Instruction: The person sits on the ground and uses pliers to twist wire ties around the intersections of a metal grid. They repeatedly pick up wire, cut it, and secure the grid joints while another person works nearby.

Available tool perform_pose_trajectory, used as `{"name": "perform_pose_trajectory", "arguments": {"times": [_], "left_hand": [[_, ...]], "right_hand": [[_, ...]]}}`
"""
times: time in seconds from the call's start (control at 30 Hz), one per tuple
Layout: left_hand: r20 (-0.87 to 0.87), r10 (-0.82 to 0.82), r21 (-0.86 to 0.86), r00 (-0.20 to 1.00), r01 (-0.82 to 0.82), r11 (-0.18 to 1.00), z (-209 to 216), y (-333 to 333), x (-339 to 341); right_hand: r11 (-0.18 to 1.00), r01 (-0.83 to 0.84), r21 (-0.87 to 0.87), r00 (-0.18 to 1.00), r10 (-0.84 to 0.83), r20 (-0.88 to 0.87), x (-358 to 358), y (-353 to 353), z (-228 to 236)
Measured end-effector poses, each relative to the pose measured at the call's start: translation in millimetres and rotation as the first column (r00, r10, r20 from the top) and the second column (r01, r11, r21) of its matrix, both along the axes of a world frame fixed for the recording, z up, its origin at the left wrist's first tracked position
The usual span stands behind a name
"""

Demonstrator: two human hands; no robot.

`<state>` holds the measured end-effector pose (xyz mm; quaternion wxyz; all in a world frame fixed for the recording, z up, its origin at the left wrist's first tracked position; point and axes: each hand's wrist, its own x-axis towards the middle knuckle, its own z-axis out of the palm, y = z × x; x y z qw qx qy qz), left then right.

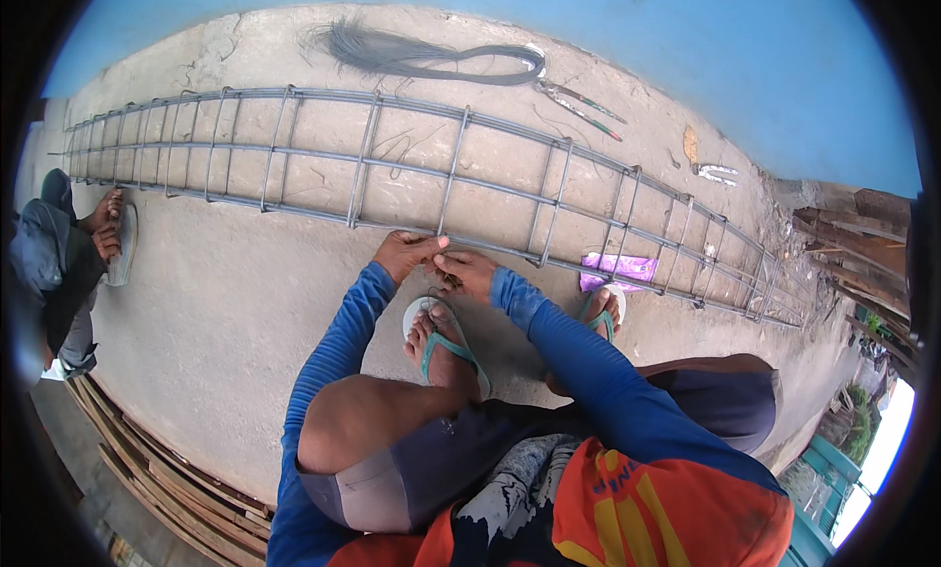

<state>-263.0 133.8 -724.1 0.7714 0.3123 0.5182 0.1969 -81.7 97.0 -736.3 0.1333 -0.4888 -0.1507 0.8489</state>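
Observation:
A long steel rebar cage lies across the concrete floor in front of me, its bars joined by several square stirrups. At its near bar, close to the foot of one stirrup, my left hand is closed with thumb and fingertips pinched together. My right hand meets it just to the right, fingers likewise pinched. Whatever lies between the fingertips is too small to make out. Both hands are just above my sandalled foot.
Beyond the cage lie a bundle of thin wire and pincers. A purple packet sits under the near bar at right. Another person's hands are at far left. Wooden boards lie lower left; more timber is at right.

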Motion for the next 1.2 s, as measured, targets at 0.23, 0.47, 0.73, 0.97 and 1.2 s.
{"name": "perform_pose_trajectory", "arguments": {"times": [0.23,0.47,0.73,0.97,1.2], "left_hand": [[-0.090,-0.001,-0.123,0.996,-0.010,0.992,-8,6,-1],[-0.005,0.090,-0.190,0.996,-0.090,0.978,-14,11,0],[0.046,0.079,-0.181,0.996,-0.069,0.981,-24,11,-1],[0.126,0.068,-0.289,0.990,-0.028,0.957,-29,14,-6],[0.141,0.059,-0.245,0.988,-0.023,0.969,-28,17,-4]], "right_hand": [[0.745,-0.351,0.567,0.870,0.035,0.492,102,133,79],[0.332,-0.937,-0.113,-0.126,-0.018,0.992,247,241,24],[0.206,-0.978,0.033,-0.016,-0.235,0.972,260,230,28],[0.456,-0.783,0.423,0.280,-0.349,0.894,228,101,138],[0.723,-0.431,0.539,0.562,-0.252,0.788,76,-82,136]]}}
